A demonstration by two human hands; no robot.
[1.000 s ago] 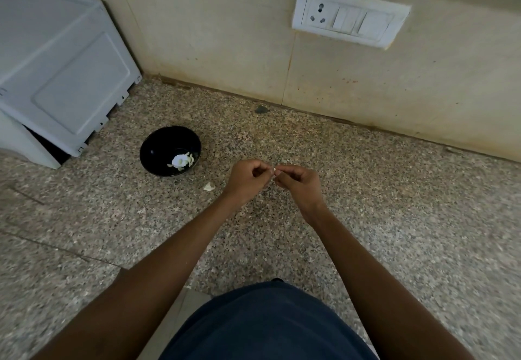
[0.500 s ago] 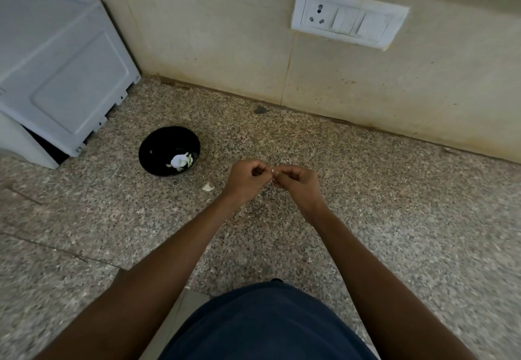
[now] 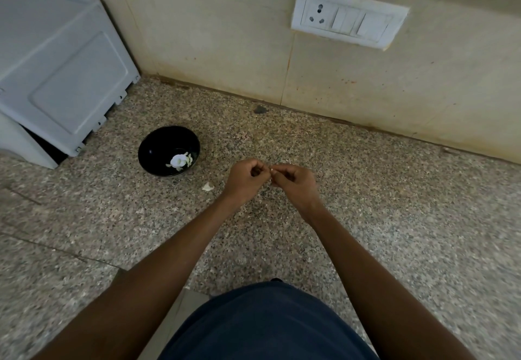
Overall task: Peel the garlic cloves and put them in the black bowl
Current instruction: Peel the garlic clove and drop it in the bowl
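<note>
The garlic clove (image 3: 271, 168) pinched between both hands is mostly hidden by curled fingers (image 3: 282, 172); its peel state is unreadable.

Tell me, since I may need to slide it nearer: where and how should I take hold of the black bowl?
Pinch the black bowl at its bare near-right rim, coming from above on the hands' side. It stands upright and open on the counter, its garlic low inside, so a thumb over the rim should hold it.

Both hands' grip on the garlic clove (image 3: 271, 168) barely shifted.
</note>
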